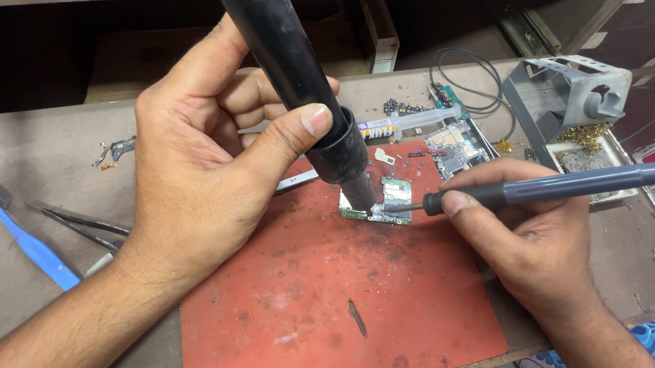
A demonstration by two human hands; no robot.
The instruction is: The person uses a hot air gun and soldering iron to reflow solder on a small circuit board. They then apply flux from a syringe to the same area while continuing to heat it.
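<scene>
My left hand (pixel 203 168) grips a thick black hot-air wand (pixel 293 61), its metal nozzle pointing down at a small green circuit board (pixel 395 193) on a red work mat (pixel 346 296). My right hand (pixel 530 244) holds a slim grey soldering iron (pixel 597 182) like a pen. Its tip touches the board right beside the nozzle. The iron's handle runs off to the upper right.
A blue brush (pixel 18 232) and black tweezers (pixel 78 223) lie left of the mat. Behind it sit a syringe (pixel 411 123), another circuit board (pixel 455 146), a coiled cable (pixel 468 80) and a grey iron stand (pixel 571 98) with brass wool. The bench's front edge is near my right wrist.
</scene>
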